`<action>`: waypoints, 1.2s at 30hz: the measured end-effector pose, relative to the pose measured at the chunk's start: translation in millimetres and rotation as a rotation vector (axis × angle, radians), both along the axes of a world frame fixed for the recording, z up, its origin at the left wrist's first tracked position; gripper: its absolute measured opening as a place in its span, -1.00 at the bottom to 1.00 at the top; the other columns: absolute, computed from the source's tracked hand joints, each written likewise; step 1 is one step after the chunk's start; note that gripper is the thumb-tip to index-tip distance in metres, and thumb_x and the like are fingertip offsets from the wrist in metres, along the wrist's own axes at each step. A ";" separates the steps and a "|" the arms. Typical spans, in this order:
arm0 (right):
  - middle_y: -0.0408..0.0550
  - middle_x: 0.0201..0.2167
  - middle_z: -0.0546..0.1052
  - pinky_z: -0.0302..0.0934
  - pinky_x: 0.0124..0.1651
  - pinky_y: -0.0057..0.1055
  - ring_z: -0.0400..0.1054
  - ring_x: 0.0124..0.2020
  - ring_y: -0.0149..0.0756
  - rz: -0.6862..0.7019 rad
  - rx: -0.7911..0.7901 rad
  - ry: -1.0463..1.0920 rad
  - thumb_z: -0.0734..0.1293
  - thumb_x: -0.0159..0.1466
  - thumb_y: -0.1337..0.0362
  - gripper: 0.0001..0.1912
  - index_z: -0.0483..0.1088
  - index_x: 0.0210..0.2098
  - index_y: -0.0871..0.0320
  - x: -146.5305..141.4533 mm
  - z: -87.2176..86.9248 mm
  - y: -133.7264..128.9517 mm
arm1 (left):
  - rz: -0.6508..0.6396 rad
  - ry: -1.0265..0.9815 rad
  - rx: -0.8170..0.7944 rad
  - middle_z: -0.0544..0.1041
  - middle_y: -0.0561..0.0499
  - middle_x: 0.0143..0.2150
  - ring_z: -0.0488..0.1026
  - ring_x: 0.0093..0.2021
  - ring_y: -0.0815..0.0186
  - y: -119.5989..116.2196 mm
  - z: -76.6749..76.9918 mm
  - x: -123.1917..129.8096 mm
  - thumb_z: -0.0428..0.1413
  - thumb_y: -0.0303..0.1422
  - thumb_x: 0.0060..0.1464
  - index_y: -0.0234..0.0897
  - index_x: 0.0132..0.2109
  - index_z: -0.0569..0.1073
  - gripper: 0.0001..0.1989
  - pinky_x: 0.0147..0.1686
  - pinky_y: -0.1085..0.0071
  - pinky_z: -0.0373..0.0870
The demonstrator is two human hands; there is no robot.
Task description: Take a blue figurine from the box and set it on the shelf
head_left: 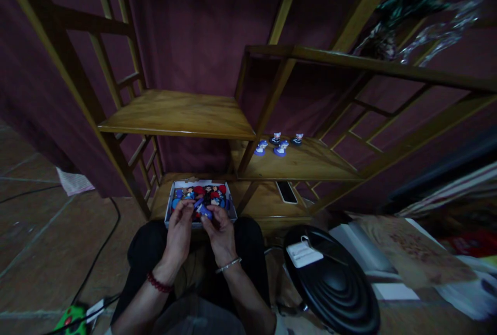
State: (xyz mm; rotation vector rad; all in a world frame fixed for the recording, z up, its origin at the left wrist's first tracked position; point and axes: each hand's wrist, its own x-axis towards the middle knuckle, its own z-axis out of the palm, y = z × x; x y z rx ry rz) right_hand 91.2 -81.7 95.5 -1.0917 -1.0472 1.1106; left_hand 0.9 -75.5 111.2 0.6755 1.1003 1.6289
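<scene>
Above a white box (170, 209) filled with small figurines in red, blue and black, both my hands are close together. My right hand (222, 234) is closed on a blue-purple figurine (204, 212), pinched between thumb and fingers. My left hand (180, 229) is beside it with fingers curled together near the figurine's left side; whatever its fingertips hold is too small to make out. Several figurines stand on the right shelf (303, 166): two are white and blue-purple, like this figurine (280, 148), and two behind have dark bases, like this figurine (297, 139).
The box rests on the low shelf board (229, 190) of a wooden rack. A higher board (178, 112) juts out above it. A phone (286, 192) lies at the lower right. Beside my right knee is a black round stool (334, 283) with a white case (303, 255) on it.
</scene>
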 end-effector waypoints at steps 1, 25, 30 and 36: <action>-0.11 -0.35 0.50 0.28 -0.23 -0.43 0.39 -0.31 -0.33 -0.003 0.007 -0.002 0.35 0.01 0.29 -0.76 0.37 -0.29 0.17 -0.1 -0.3 -0.5 | -0.017 -0.019 0.000 0.49 0.02 -0.27 0.39 -0.22 0.34 -0.9 -1.0 0.2 0.14 -0.26 -0.13 -0.27 -0.33 0.43 -0.81 -0.18 0.43 0.27; -0.08 -0.29 0.55 0.35 -0.18 -0.34 0.43 -0.26 -0.22 -0.061 -0.039 -0.066 0.35 0.03 0.20 -0.70 0.49 -0.24 0.15 0.3 5.7 -14.2 | -0.054 0.273 0.079 0.47 -0.07 -0.05 0.33 0.02 0.22 -20.1 -3.2 4.2 -0.02 -0.23 0.04 -0.28 -0.12 0.48 -0.67 0.07 0.29 0.18; -0.09 -0.31 0.56 0.35 -0.18 -0.31 0.44 -0.27 -0.20 -0.076 -0.058 -0.060 0.36 0.02 0.19 -0.71 0.49 -0.27 0.14 -0.7 2.8 -13.4 | -0.058 0.198 0.086 0.47 -0.07 -0.04 0.33 0.02 0.21 -18.5 -13.6 5.4 -0.01 -0.25 0.04 -0.28 -0.11 0.47 -0.68 0.07 0.29 0.18; -0.07 -0.35 0.56 0.36 -0.21 -0.33 0.44 -0.31 -0.21 -0.072 -0.077 -0.046 0.35 0.03 0.16 -0.71 0.50 -0.28 0.15 -0.6 2.7 -11.8 | -0.039 0.178 0.072 0.50 -0.05 -0.10 0.37 -0.03 0.21 -17.6 -13.9 8.2 0.02 -0.24 0.01 -0.28 -0.14 0.48 -0.69 0.02 0.30 0.23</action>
